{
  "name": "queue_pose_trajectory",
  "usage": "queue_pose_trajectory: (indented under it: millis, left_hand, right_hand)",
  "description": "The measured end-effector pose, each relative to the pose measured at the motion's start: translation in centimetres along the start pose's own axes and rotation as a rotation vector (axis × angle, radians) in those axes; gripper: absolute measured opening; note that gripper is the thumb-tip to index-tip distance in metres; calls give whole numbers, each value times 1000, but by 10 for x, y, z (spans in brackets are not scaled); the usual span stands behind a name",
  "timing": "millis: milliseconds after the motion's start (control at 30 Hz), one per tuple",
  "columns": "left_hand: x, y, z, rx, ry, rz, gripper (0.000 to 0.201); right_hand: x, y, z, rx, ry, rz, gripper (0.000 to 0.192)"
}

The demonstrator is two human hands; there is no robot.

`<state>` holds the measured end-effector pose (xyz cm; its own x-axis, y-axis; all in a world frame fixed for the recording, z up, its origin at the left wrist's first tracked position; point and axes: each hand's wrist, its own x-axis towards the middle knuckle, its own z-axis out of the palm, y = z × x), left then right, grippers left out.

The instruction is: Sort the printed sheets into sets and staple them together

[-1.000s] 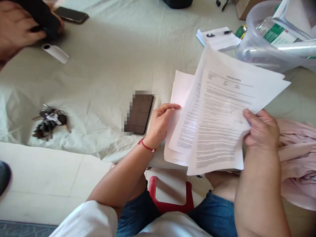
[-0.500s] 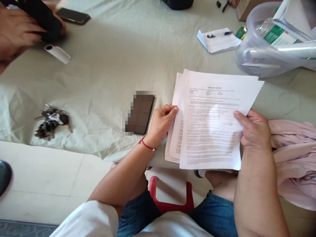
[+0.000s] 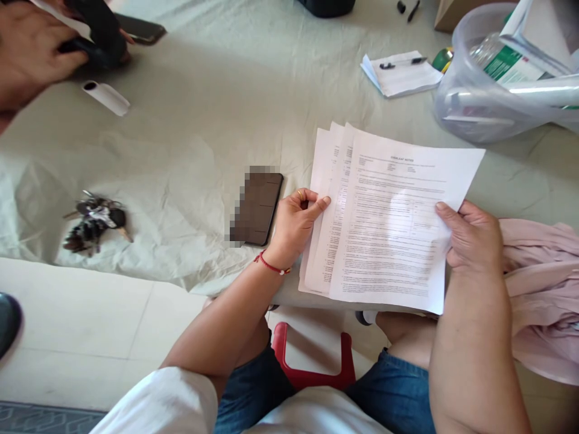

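Observation:
I hold a fanned stack of printed paper sheets (image 3: 389, 223) over the near edge of a surface covered with a pale green cloth (image 3: 217, 114). My left hand (image 3: 296, 223), with a ring and a red wrist string, pinches the stack's left edge. My right hand (image 3: 473, 238) grips the right edge of the top sheet, thumb on the print. A dark phone (image 3: 257, 208) lies flat just left of my left hand.
A bunch of keys (image 3: 93, 222) lies at the left. Another person's hand (image 3: 31, 48) holds a dark object at top left, near a white roll (image 3: 106, 97) and a second phone (image 3: 142, 29). A notepad with pen (image 3: 400, 73), clear plastic tub (image 3: 493, 90), pink cloth (image 3: 540, 289) and red stool (image 3: 312, 361) are nearby.
The raised top sheets have come down flat onto the stack, and the sheets now fan out slightly to the left. The other person's hand shifted a little at top left.

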<state>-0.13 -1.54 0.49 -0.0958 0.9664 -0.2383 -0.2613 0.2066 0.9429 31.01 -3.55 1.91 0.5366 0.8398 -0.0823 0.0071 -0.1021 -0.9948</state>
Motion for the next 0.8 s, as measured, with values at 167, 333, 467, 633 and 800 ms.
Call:
queue_pose_trajectory:
  millis: [167, 333, 467, 633, 800]
  left_hand:
    - [-1, 2, 2, -61, -20, 23, 45]
    - [-2, 2, 4, -68, -66, 55, 39]
    - [-3, 1, 3, -39, -60, 81, 47]
    - [-5, 6, 3, -23, -14, 87, 61]
    - [-6, 7, 3, -27, -30, 90, 58]
  right_hand:
    - [-1, 1, -4, -23, -137, 70, 43]
    - [7, 10, -5, 36, -38, 8, 44]
    - [12, 10, -6, 116, 62, -66, 37]
    - [7, -2, -8, 191, 113, -32, 31]
    - [-6, -13, -14, 202, 49, -9, 22]
